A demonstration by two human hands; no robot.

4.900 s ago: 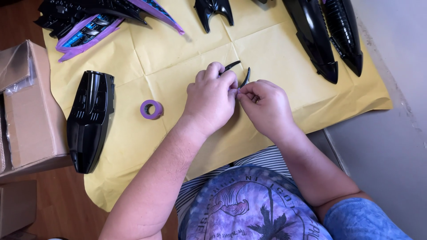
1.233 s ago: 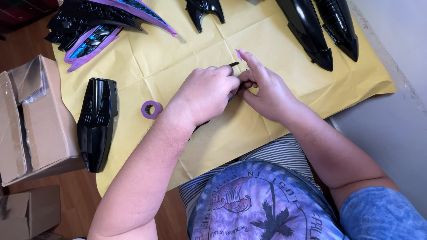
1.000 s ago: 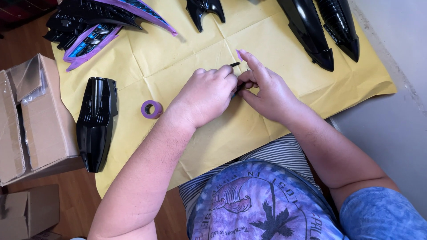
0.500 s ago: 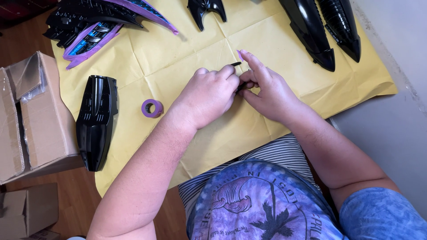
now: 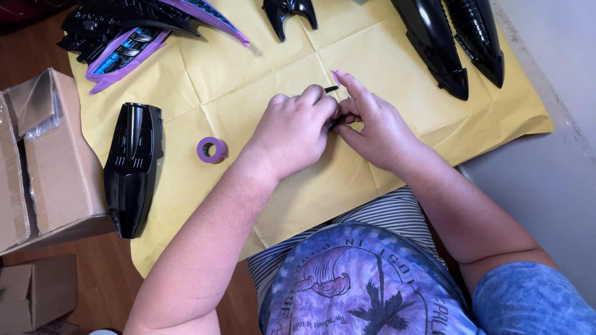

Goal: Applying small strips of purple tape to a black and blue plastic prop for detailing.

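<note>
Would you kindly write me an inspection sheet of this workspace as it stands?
Surface: creased yellow paper sheet spread over the floor.
Job's things: small black piece, mostly hidden between both hands; its shape cannot be told.
Clutter: roll of purple tape; black panel at the sheet's left edge; purple-taped black panels at top left; two long black panels at top right; small black part at top centre.
Grips: left hand and right hand pressed together, both closed on the small black piece.
Cables: nothing seen.
Surroundings: open cardboard boxes on a wooden floor to the left; grey floor to the right.
</note>
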